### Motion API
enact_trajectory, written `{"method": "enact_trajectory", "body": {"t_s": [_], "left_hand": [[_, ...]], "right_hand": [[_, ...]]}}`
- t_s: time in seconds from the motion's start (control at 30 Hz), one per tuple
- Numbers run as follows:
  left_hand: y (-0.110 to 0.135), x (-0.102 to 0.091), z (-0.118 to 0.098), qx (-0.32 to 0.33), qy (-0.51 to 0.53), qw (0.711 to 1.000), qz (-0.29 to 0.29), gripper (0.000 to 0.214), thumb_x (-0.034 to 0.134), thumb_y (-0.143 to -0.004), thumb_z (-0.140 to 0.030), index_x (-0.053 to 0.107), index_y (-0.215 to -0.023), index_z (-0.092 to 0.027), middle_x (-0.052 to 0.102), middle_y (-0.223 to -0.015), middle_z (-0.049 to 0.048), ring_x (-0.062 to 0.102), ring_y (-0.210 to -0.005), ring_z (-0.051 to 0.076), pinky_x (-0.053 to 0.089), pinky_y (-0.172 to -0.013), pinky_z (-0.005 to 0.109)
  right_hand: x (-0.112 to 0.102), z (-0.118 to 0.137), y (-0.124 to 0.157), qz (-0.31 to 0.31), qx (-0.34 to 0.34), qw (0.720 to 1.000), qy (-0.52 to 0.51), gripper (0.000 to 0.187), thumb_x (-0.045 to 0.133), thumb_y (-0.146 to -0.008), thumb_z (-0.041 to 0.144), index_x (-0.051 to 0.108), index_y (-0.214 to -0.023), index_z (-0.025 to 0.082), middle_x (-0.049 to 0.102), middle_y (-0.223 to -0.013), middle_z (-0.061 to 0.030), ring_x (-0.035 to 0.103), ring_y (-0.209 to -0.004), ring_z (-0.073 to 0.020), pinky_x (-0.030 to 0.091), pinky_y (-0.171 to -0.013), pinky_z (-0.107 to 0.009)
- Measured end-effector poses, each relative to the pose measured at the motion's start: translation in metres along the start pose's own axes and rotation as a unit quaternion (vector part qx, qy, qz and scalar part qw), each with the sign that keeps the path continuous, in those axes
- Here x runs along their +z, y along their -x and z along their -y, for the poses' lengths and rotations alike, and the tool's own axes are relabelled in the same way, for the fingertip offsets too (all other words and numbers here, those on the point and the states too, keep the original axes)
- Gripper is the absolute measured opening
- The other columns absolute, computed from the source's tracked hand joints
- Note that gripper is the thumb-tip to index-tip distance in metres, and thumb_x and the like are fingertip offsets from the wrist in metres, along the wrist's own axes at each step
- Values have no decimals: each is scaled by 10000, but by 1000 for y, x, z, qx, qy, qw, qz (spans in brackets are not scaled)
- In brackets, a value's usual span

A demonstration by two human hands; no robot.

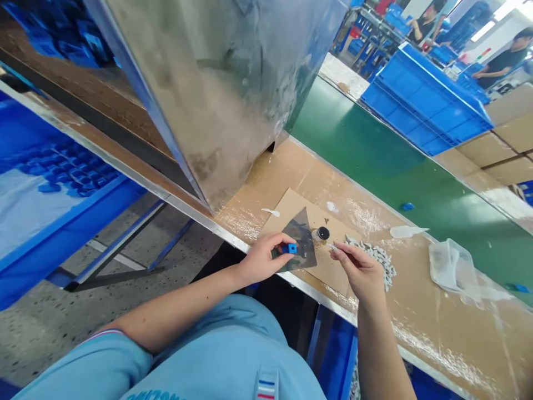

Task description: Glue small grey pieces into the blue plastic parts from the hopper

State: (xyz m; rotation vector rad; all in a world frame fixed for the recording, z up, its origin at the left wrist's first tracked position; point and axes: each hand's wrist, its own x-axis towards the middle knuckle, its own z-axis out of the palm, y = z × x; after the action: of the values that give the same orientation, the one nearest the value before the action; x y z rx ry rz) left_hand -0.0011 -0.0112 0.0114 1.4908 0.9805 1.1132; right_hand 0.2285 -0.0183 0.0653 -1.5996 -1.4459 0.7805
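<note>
The person's left hand [262, 260] pinches a small blue block [289, 249] between thumb and fingers, holding it just above a dark, shiny triangular sheet [305, 245]. The right hand [360, 272] is apart from the left but close to it, its fingertips [342, 250] pinched around a thin pale stick [333, 246], whose tip points toward the block and the small jar [321, 234]. The hands are not touching, and the stick does not reach the block. The work in hand at this moment is this close, two-handed handling of the block and stick over the sheet.

The sheet lies on a piece of brown cardboard [333, 272], between the hands and slightly ahead of them. The black-lidded jar stands on the same cardboard, just ahead of the gap between the hands. A heap of small grey parts [377, 258] lies just beyond the right hand, beside the cardboard.

Farther right, a crumpled clear plastic bag [449, 266] rests on the smeared workbench [441, 339]. Ahead of the hands runs a green conveyor belt [366, 133], with a blue crate [425, 100] beyond it. Two co-workers [503, 55] show in the far upper right.
</note>
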Motion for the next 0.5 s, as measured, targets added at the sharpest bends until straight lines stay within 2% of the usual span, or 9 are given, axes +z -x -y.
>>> {"method": "enact_trajectory", "body": {"t_s": [0.17,0.33,0.5], "left_hand": [[0,1,8,19,-39,999,2,165,622,-790,-134,656,-945,-177,677,-863,50,598,-740,155,511,-712,282],[0,-1,10,32,-38,999,8,169,628,-796,-144,652,-959,-182,684,-893,53,614,-768,163,514,-728,286],[0,-2,8,41,-36,998,12,160,619,-802,-142,648,-956,-173,687,-901,55,615,-779,162,505,-729,278]], "right_hand": [[-4,-4,-6,-26,-9,997,76,284,718,-717,493,746,-817,229,749,-763,-47,690,-666,-205,577,-618,-339],[-6,-2,-16,-13,-75,980,186,220,632,-789,428,759,-812,250,752,-788,-44,682,-694,-205,538,-657,-333],[-5,2,-21,3,-107,973,205,214,608,-806,394,764,-823,248,757,-838,-48,696,-760,-211,536,-684,-319]]}}
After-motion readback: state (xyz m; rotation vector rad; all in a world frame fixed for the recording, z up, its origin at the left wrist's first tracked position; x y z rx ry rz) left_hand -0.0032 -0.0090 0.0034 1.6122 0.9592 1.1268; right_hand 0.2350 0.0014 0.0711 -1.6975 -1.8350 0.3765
